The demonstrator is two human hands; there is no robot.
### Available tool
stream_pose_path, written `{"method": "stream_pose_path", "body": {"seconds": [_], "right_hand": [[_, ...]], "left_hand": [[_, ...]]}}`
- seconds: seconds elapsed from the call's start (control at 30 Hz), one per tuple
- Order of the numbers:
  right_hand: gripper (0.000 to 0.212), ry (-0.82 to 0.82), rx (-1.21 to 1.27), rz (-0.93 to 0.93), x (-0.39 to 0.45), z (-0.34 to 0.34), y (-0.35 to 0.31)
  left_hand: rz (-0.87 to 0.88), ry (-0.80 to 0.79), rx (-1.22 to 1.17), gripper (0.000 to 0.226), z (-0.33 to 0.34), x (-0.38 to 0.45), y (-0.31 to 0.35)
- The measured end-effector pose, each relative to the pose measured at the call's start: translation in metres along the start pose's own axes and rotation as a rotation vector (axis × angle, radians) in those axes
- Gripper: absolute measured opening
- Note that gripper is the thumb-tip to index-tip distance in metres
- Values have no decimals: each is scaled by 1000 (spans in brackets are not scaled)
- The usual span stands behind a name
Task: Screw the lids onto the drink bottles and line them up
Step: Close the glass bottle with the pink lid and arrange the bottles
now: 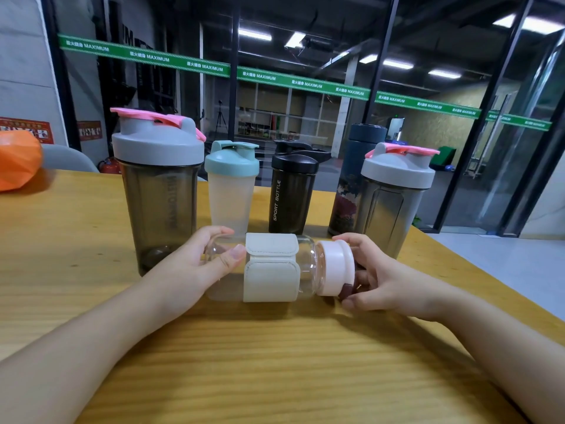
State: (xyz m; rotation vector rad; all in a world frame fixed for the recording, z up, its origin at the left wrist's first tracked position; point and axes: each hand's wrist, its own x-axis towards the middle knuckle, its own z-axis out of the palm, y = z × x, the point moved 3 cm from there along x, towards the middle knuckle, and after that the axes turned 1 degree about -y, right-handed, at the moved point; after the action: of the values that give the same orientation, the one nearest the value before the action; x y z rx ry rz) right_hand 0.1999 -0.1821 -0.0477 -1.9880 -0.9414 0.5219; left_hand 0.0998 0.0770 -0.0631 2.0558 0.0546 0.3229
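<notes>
You hold the clear bottle (275, 267) sideways just above the table (91, 240), likely so one hand braces while the other twists. Your left hand (195, 261) wraps the base end, thumb on the white sleeve (270, 270). Your right hand (373, 276) curls round the pale pink lid (334, 267) (seated on the neck, tightness unclear). The bottle spans between both hands. Five capped bottles (292, 191) stand in a row behind.

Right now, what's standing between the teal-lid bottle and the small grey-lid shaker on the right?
In the head view, two: the black sport bottle, then the dark blue flask, partly hidden behind the grey-lid shaker. The teal-lid bottle stands left of both.
</notes>
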Motion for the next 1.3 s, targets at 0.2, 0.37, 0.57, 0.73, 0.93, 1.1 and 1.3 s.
{"method": "stream_pose_path", "body": {"seconds": [0.2, 0.37, 0.57, 0.73, 0.93, 1.1, 1.3], "right_hand": [[29, 8, -70, 7, -4, 1, -4], [60, 119, -181, 99, 0, 2, -4], [81, 60, -18, 18, 1, -2, 5], [87, 6, -9, -4, 1, -1, 4], [59, 16, 27, -7, -2, -1, 3], [50, 127, -192, 51, -1, -2, 2], [67, 83, -89, 25, 2, -1, 7]], "left_hand": [[-6, -9, -30, 72, -1, -1, -2], [-15, -16, -38, 84, -3, 2, -7], [-10, -24, -69, 85, -3, 3, -9], [-7, -39, -95, 78, -3, 4, -10], [-4, -30, -92, 82, -3, 4, -9], [2, -38, -107, 87, -1, 4, -9], [3, -37, -108, 91, -1, 5, -9]]}}
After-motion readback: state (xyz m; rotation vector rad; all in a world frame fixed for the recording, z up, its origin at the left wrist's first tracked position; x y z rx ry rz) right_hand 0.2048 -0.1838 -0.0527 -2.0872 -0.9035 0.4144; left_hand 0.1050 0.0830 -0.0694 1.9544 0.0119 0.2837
